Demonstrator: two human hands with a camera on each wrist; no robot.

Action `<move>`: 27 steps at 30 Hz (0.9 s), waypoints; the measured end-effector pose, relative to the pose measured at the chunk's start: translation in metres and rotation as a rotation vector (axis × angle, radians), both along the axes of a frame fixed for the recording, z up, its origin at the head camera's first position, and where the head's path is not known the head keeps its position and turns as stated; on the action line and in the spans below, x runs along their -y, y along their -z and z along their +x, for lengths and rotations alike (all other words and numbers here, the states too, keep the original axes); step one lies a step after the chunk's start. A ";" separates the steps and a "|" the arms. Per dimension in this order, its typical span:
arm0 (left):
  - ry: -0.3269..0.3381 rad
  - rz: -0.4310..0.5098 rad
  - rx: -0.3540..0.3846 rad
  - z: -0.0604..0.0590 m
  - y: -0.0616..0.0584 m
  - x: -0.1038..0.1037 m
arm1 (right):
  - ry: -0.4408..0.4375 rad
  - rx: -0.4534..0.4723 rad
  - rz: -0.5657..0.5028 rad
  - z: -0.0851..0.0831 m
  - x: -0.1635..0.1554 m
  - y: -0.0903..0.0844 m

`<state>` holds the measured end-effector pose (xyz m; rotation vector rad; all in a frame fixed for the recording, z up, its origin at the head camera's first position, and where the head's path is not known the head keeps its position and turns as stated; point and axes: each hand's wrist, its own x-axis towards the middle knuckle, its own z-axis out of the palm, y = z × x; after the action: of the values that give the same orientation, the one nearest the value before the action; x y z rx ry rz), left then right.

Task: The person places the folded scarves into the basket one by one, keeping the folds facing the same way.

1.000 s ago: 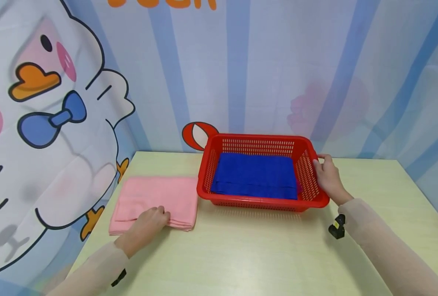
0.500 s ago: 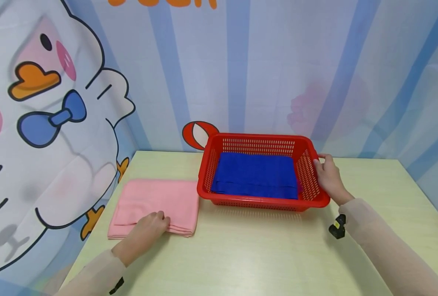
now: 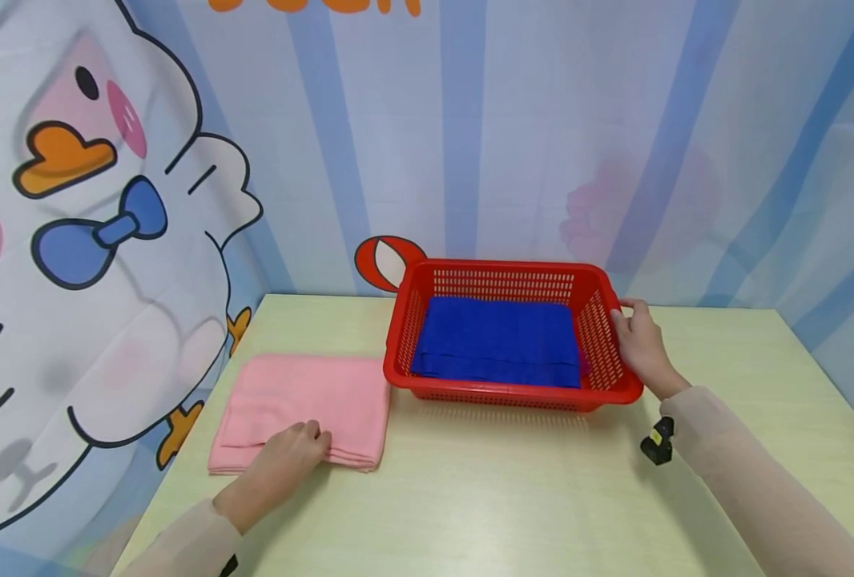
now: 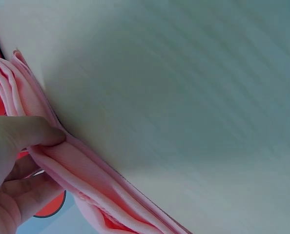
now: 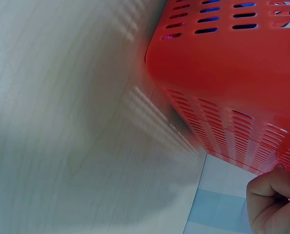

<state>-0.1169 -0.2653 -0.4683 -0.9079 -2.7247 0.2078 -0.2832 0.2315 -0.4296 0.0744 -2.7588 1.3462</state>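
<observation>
A folded pink towel lies on the left part of the table. My left hand pinches its near edge, thumb on one side and fingers on the other; the left wrist view shows the layered folds of the towel between them. To the right stands a red plastic basket with slotted walls, holding a folded blue towel. A bit of magenta shows at the blue towel's right end. My right hand grips the basket's right rim, its thumb inside; in the right wrist view its curled fingers are partly cut off.
The pale wooden table ends at a printed backdrop just behind the basket. A cartoon bird covers the left side of the backdrop. A small black device hangs at the right wrist.
My left hand has drawn the pink towel a short way toward the near edge of the table. The basket and my right hand stay where they were.
</observation>
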 end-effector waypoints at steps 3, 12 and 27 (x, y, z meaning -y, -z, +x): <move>-0.001 0.003 0.003 0.003 0.001 0.000 | 0.001 -0.002 0.001 0.000 0.000 0.000; 0.010 0.026 -0.020 0.011 0.004 -0.003 | -0.003 -0.005 -0.004 0.000 -0.001 0.000; 0.044 0.032 -0.055 0.024 0.006 -0.009 | 0.001 -0.005 0.001 0.000 0.000 0.001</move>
<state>-0.0932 -0.2563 -0.4739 -0.9387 -2.6469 0.1768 -0.2831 0.2315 -0.4308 0.0757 -2.7555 1.3422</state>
